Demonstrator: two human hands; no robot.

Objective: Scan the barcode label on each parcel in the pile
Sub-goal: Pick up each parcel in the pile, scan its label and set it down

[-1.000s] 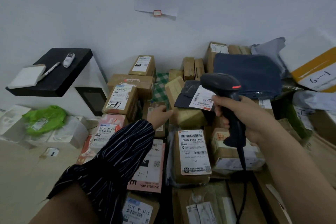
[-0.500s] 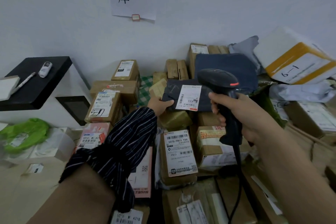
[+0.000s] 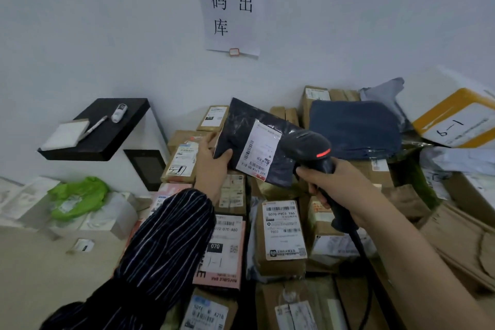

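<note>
My left hand (image 3: 211, 166) grips the lower left corner of a dark plastic mailer bag (image 3: 241, 126) and holds it tilted up above the pile. A white barcode label (image 3: 261, 151) on the bag faces me. My right hand (image 3: 337, 190) grips the handle of a black barcode scanner (image 3: 308, 146) with a red stripe. The scanner's head sits just right of the label, close to the bag. Its cable (image 3: 367, 276) hangs down over the boxes. Below lies the pile of cardboard parcels, among them a labelled brown box (image 3: 284, 233) and a pink box (image 3: 222, 252).
A black shelf (image 3: 101, 139) at the left wall carries a pen, a pad and a small white device. A green bag (image 3: 77, 195) lies on white boxes below it. A folded blue parcel (image 3: 353, 128) and a yellow-and-white box (image 3: 460, 120) sit at the back right. A paper sign (image 3: 233, 2) hangs on the wall.
My left hand has lifted the dark bag off the pile and tilted it upright, label toward me. The scanner in my right hand stays beside the label. The camera view has tipped upward.
</note>
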